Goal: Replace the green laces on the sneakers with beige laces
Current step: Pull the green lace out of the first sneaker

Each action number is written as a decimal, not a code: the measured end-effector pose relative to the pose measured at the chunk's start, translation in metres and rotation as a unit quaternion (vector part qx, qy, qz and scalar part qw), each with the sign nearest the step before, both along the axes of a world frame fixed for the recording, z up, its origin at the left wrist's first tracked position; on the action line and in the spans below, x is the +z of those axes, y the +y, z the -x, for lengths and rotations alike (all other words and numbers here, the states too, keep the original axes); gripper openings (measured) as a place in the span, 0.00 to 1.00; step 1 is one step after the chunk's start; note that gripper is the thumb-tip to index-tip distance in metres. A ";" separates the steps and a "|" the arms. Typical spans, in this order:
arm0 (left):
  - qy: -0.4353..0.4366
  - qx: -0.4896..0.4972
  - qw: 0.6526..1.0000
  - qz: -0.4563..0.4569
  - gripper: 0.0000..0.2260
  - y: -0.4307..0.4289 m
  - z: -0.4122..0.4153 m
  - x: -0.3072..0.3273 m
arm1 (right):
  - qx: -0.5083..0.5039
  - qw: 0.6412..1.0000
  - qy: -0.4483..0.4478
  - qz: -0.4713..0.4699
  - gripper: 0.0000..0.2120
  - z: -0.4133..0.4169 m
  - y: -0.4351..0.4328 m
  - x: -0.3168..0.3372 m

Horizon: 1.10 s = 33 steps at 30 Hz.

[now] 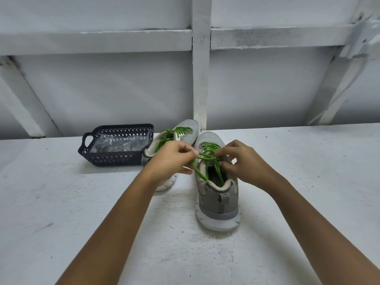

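Two grey sneakers stand on the white table, heels toward me. The right sneaker (218,198) carries green laces (205,159) that are tied near its tongue. My left hand (172,159) pinches one strand of that lace at its left side. My right hand (240,161) pinches the lace at the knot on the right side. The left sneaker (185,128) sits behind my left hand, partly hidden, with its own green laces (174,132) still threaded. Loose green ends hang into the right sneaker's opening.
A dark plastic basket (115,157) sits left of the sneakers, holding clear plastic packets (119,144) whose contents I cannot make out. A white wall with wooden framing (200,79) rises right behind the table's far edge.
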State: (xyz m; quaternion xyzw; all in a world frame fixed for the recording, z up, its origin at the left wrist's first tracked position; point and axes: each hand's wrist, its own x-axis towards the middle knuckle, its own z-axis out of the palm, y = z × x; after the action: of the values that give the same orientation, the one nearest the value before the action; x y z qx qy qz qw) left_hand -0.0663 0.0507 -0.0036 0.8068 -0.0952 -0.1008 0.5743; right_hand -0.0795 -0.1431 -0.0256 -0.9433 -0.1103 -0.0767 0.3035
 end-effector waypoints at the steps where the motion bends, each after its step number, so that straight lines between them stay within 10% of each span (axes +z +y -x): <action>1: 0.027 0.006 0.999 0.047 0.06 0.001 0.000 0.000 | 0.000 1.000 0.001 -0.012 0.11 0.000 -0.001 -0.001; 9: 0.138 0.063 0.946 0.287 0.09 0.015 0.004 0.003 | -0.005 0.999 -0.002 -0.035 0.10 -0.001 -0.001 -0.005; 16: 0.033 -0.070 0.994 -0.071 0.09 0.056 0.019 -0.002 | -0.004 0.999 -0.002 -0.038 0.11 0.001 -0.001 -0.004; 23: 0.007 -0.191 0.864 -0.466 0.06 0.064 0.031 0.002 | -0.012 0.999 -0.004 -0.034 0.10 0.001 0.001 -0.004; 28: -0.143 -0.044 0.938 -0.312 0.12 0.021 0.024 0.002 | -0.023 0.999 -0.019 -0.024 0.09 0.001 0.004 -0.006; 33: -0.169 -0.034 0.939 -0.297 0.08 -0.013 0.018 -0.002 | -0.030 0.999 -0.038 -0.010 0.09 0.002 0.005 -0.008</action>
State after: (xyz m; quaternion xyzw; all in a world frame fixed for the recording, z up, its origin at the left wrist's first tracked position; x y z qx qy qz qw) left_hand -0.0847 0.0378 -0.0057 0.9423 -0.1838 -0.0064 0.2798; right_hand -0.0816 -0.1382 -0.0336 -0.9396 -0.0924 -0.1224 0.3061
